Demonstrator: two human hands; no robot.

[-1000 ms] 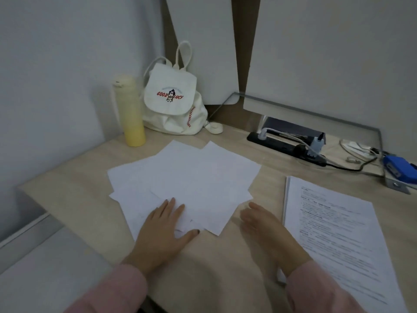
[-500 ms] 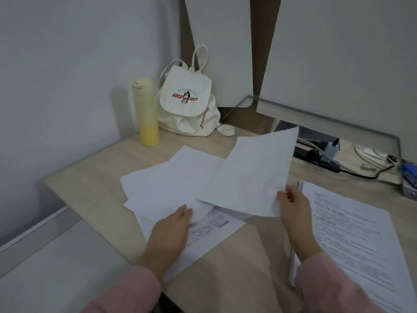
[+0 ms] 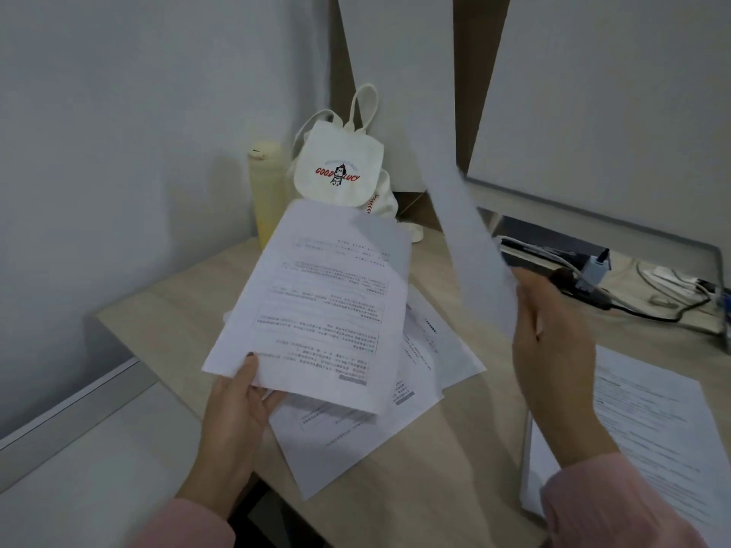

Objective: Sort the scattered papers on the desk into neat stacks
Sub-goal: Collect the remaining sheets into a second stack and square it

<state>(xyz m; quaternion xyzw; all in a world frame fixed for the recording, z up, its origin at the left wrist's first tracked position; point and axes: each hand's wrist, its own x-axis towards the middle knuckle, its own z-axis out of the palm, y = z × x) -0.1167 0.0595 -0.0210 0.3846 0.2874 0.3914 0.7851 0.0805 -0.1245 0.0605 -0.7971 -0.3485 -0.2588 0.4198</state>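
Note:
My left hand [image 3: 237, 409] pinches the lower left corner of a printed sheet [image 3: 320, 310], lifted off the desk with its text side toward me. My right hand [image 3: 553, 350] grips another white sheet [image 3: 470, 247] by its lower edge; that sheet stands nearly edge-on and blurred. Under the lifted sheet, several printed papers [image 3: 427, 369] lie fanned and overlapping on the wooden desk [image 3: 455, 468]. A squared stack of printed pages [image 3: 652, 429] lies at the right.
A white "GOOD LUCK" backpack [image 3: 340, 172] and a pale yellow bottle [image 3: 267, 187] stand at the back by the wall. A power strip with plugs and cables [image 3: 593, 270] runs along the back right. The desk's left edge [image 3: 130, 342] drops to a lower white surface.
Both hands were flat on the pile. The right hand picked up one sheet and raised it up and to the right; the left hand then lifted a second sheet, printed side up.

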